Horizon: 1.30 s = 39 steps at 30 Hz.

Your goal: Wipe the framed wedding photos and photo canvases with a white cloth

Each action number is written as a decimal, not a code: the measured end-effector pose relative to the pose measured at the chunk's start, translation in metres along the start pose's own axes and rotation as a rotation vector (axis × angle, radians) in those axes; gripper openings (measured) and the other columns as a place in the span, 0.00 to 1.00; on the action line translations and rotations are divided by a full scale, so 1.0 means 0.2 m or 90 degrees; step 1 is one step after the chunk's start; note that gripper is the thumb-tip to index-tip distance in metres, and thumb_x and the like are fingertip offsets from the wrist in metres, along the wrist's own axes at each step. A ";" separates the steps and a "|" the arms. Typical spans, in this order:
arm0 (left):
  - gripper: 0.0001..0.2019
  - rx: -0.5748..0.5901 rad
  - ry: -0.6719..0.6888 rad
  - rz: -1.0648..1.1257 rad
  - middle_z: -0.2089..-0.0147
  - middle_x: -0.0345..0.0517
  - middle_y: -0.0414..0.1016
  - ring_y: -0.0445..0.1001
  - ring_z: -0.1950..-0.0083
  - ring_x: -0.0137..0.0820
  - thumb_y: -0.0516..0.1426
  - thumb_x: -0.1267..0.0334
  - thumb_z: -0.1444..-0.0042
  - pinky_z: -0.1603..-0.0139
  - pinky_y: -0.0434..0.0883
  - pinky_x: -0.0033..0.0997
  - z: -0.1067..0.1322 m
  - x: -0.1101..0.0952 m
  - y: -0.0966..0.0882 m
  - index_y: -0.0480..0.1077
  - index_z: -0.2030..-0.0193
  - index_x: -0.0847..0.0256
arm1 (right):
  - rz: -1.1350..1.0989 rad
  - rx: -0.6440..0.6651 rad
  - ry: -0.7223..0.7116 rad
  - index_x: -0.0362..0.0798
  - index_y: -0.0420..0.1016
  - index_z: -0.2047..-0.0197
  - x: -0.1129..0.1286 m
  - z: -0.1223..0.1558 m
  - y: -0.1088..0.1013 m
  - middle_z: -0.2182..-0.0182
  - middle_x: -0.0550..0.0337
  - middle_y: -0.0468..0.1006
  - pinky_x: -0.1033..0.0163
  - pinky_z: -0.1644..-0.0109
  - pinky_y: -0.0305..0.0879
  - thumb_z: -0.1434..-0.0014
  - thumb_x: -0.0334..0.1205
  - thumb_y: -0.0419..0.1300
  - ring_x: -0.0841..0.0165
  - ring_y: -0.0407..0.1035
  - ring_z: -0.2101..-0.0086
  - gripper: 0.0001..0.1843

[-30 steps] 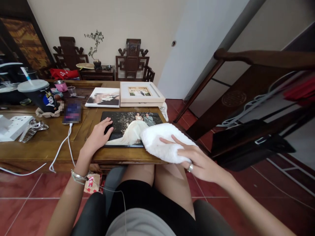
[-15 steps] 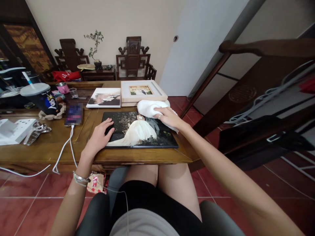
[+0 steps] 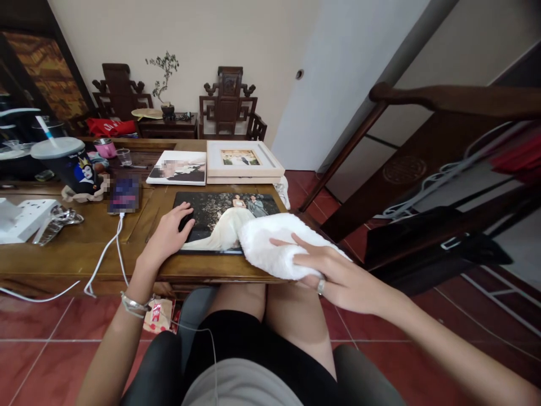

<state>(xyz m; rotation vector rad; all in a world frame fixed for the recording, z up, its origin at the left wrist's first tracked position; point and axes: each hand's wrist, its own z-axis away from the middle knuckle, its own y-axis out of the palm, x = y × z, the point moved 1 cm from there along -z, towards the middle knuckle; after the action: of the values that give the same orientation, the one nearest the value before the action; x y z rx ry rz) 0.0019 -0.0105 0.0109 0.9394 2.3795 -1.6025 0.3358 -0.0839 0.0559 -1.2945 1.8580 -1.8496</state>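
A dark wedding photo panel (image 3: 220, 225) lies flat at the front of the wooden table. My left hand (image 3: 171, 228) rests on its left edge, with fingers stretched out over the surface. In my right hand (image 3: 327, 270) is a white cloth (image 3: 270, 245), gripped at its right side with the fingers pressed into it. The cloth covers the panel's lower right part and hangs over the table's right front corner. The panel's right end is hidden under it.
Behind the panel lie a white-edged photo print (image 3: 180, 169) and a white framed picture (image 3: 243, 163). Leftward are a phone (image 3: 124, 194) on a white cable (image 3: 113, 251), a lidded cup (image 3: 70, 169) and a power strip (image 3: 27, 220). A wooden chair (image 3: 372, 180) stands at right.
My right hand has moved the cloth from the panel's upper right corner toward me, down to its lower right. The couple pictured at the top now shows. My left hand has stayed in place.
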 end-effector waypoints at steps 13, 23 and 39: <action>0.20 -0.004 -0.006 0.000 0.35 0.58 0.67 0.68 0.34 0.42 0.51 0.56 0.37 0.31 0.62 0.48 0.01 -0.01 -0.01 0.73 0.46 0.65 | 0.048 -0.097 0.052 0.49 0.68 0.70 -0.44 -0.69 0.02 0.72 0.56 0.73 0.57 0.57 0.60 0.42 0.41 0.49 0.58 0.67 0.65 0.10; 0.24 0.021 -0.024 0.012 0.33 0.60 0.65 0.62 0.31 0.41 0.50 0.57 0.36 0.29 0.58 0.46 0.01 -0.01 0.00 0.68 0.39 0.69 | 0.090 -0.076 -0.021 0.48 0.73 0.63 -0.04 -0.31 0.14 0.64 0.51 0.81 0.41 0.39 0.56 0.43 0.31 0.47 0.52 0.74 0.54 0.14; 0.23 0.034 -0.006 0.012 0.33 0.58 0.66 0.62 0.30 0.41 0.49 0.56 0.36 0.29 0.57 0.48 0.00 0.01 0.00 0.69 0.40 0.67 | 0.120 -0.029 -0.080 0.45 0.73 0.52 -0.19 -0.76 0.16 0.52 0.46 0.79 0.38 0.38 0.53 0.40 0.33 0.48 0.51 0.72 0.52 0.17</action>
<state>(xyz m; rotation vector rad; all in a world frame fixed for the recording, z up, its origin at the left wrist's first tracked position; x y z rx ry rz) 0.0004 -0.0098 0.0097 0.9581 2.3260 -1.6676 0.2399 0.0417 0.0400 -1.1752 1.8945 -1.6032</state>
